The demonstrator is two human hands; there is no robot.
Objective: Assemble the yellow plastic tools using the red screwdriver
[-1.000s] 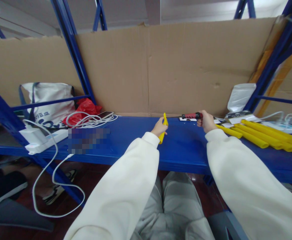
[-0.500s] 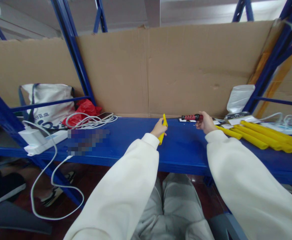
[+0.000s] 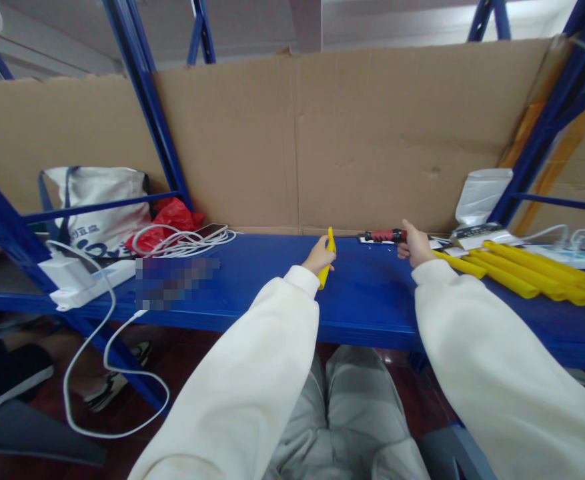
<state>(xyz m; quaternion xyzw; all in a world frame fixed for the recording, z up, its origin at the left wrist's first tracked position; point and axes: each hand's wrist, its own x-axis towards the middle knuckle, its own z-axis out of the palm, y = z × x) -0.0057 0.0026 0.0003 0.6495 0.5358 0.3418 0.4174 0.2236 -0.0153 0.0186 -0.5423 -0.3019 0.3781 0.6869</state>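
Observation:
My left hand (image 3: 317,256) is closed round a yellow tube-like piece (image 3: 325,276), held nearly upright over the bench with a slight tilt. In my right hand (image 3: 416,247) is the end of a screwdriver (image 3: 385,236) with a red and black handle, lying level. Its thin dark shaft points left at the upper part of the yellow piece; whether the tip touches it is too small to tell. Just behind the handle, a white card or paper (image 3: 369,242) lies on the bench, partly covered. To the right of my right hand are several yellow tubes (image 3: 532,267).
The blue bench (image 3: 262,293) ends at a cardboard wall (image 3: 372,133). A cloth bag (image 3: 102,200), a red plastic bag (image 3: 175,217), coiled white cable (image 3: 187,247) and a power strip (image 3: 97,283) sit left. A white pouch (image 3: 482,193) stands at right. Another person's leg shows lower left.
The fingers of my right hand have shifted on the end of the screwdriver handle, loosening a little and pointing more upward. My left hand and the yellow piece have hardly moved.

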